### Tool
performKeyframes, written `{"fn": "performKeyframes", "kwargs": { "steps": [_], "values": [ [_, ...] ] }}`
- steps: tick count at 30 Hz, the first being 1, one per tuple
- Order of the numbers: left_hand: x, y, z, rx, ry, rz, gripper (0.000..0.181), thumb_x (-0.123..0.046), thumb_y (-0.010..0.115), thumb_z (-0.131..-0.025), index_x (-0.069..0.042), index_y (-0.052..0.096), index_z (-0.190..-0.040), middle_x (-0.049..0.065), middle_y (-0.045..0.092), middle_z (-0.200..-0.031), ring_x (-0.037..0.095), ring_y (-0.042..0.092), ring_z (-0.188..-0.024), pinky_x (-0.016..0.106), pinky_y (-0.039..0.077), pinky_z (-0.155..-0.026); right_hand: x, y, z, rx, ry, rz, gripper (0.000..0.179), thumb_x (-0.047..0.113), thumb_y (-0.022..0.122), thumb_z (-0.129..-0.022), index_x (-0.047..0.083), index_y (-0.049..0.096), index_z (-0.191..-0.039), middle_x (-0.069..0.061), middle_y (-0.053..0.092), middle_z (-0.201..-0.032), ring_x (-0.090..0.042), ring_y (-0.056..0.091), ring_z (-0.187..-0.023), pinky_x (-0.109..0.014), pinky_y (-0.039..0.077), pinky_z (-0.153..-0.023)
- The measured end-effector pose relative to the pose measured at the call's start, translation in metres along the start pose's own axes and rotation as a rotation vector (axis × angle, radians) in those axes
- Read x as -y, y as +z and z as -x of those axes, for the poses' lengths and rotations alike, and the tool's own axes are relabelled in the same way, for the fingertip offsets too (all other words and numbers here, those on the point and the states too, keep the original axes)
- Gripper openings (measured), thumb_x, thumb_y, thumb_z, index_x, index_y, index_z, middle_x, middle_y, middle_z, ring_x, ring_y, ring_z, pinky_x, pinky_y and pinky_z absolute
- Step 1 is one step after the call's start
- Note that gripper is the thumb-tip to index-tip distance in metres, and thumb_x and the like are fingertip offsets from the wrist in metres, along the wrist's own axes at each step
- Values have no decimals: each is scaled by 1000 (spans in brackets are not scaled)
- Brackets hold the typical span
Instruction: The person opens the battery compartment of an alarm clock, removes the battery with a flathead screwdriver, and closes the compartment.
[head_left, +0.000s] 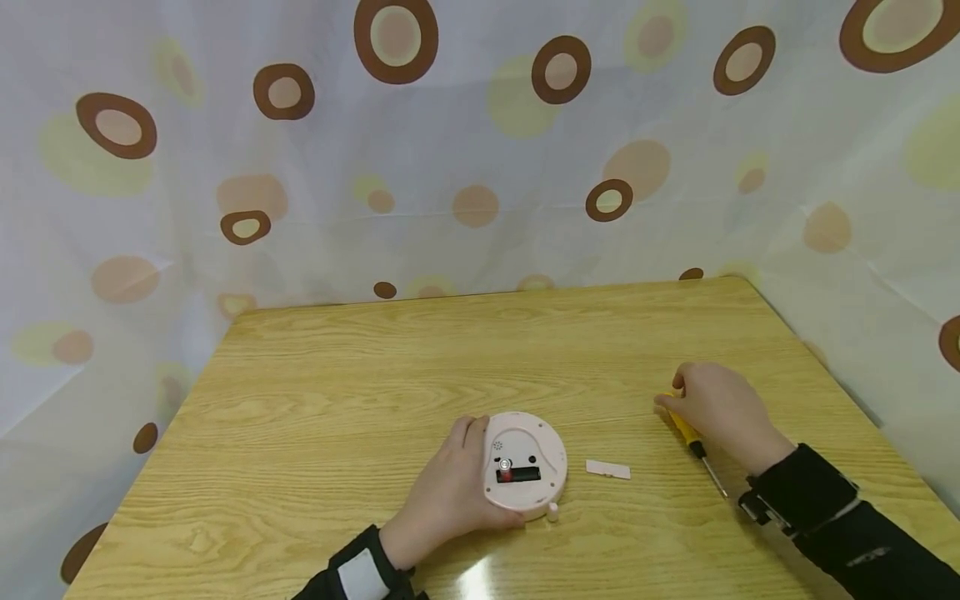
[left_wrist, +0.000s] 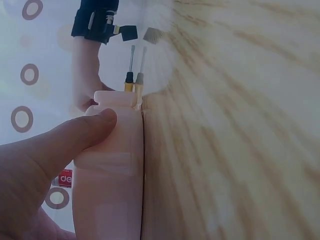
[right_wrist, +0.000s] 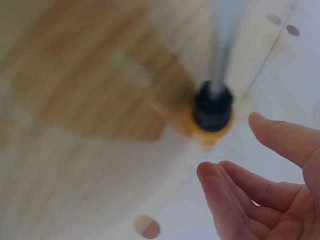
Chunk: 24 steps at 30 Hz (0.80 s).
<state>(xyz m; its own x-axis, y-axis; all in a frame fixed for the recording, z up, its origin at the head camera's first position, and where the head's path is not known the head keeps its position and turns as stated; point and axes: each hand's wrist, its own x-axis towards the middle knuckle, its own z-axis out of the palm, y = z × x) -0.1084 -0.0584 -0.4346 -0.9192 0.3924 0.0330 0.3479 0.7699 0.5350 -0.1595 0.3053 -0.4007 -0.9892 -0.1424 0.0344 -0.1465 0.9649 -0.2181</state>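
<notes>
My left hand (head_left: 453, 492) grips a small round pale pink alarm clock (head_left: 553, 458) by its left edge, its back turned up. The thumb (left_wrist: 95, 129) presses on the clock's side in the left wrist view. In the bare battery slot (head_left: 531, 474), a red battery (head_left: 506, 472) pokes up at the left end, its silver tip upward. To the right, my right hand (head_left: 723, 412) hovers by the handle of a yellow and black screwdriver (head_left: 686, 432) lying on the table. Thumb and fingers stand apart, beside the handle in the right wrist view.
A small pale pink battery cover (head_left: 607, 469) lies on the wooden table (head_left: 360, 375) between the clock and the screwdriver. Behind and along the sides hangs a white curtain (head_left: 450, 150) with brown and green spots.
</notes>
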Motion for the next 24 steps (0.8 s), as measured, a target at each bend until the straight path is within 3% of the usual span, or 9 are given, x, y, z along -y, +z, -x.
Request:
{"fn": "performKeyframes", "kwargs": {
  "steps": [5, 13, 24],
  "values": [
    [0, 0, 0, -4, 1, 13, 135, -51, 104, -55, 5, 38, -159, 23, 49, -153, 38, 60, -134, 49, 55, -112, 16, -5, 0, -54, -70, 58, 32, 24, 83, -91, -6, 75, -101, -15, 74, -84, -21, 66, -67, -41, 59, -62],
    [1, 0, 0, -3, 1, 29, 135, -50, 104, -55, 5, 38, -159, 22, 50, -152, 37, 60, -133, 49, 55, -113, 58, -7, 7, -128, -185, 65, 30, 20, 87, -88, -2, 75, -104, -12, 74, -89, -21, 68, -73, -38, 59, -63],
    [2, 1, 0, -5, 7, 24, 135, -50, 104, -55, 5, 38, -159, 22, 51, -151, 37, 61, -132, 48, 56, -112, 113, -12, 19, -132, -317, 88, 28, 23, 89, -86, 4, 76, -103, -7, 72, -94, -14, 64, -71, -30, 56, -61]
  ]
}}
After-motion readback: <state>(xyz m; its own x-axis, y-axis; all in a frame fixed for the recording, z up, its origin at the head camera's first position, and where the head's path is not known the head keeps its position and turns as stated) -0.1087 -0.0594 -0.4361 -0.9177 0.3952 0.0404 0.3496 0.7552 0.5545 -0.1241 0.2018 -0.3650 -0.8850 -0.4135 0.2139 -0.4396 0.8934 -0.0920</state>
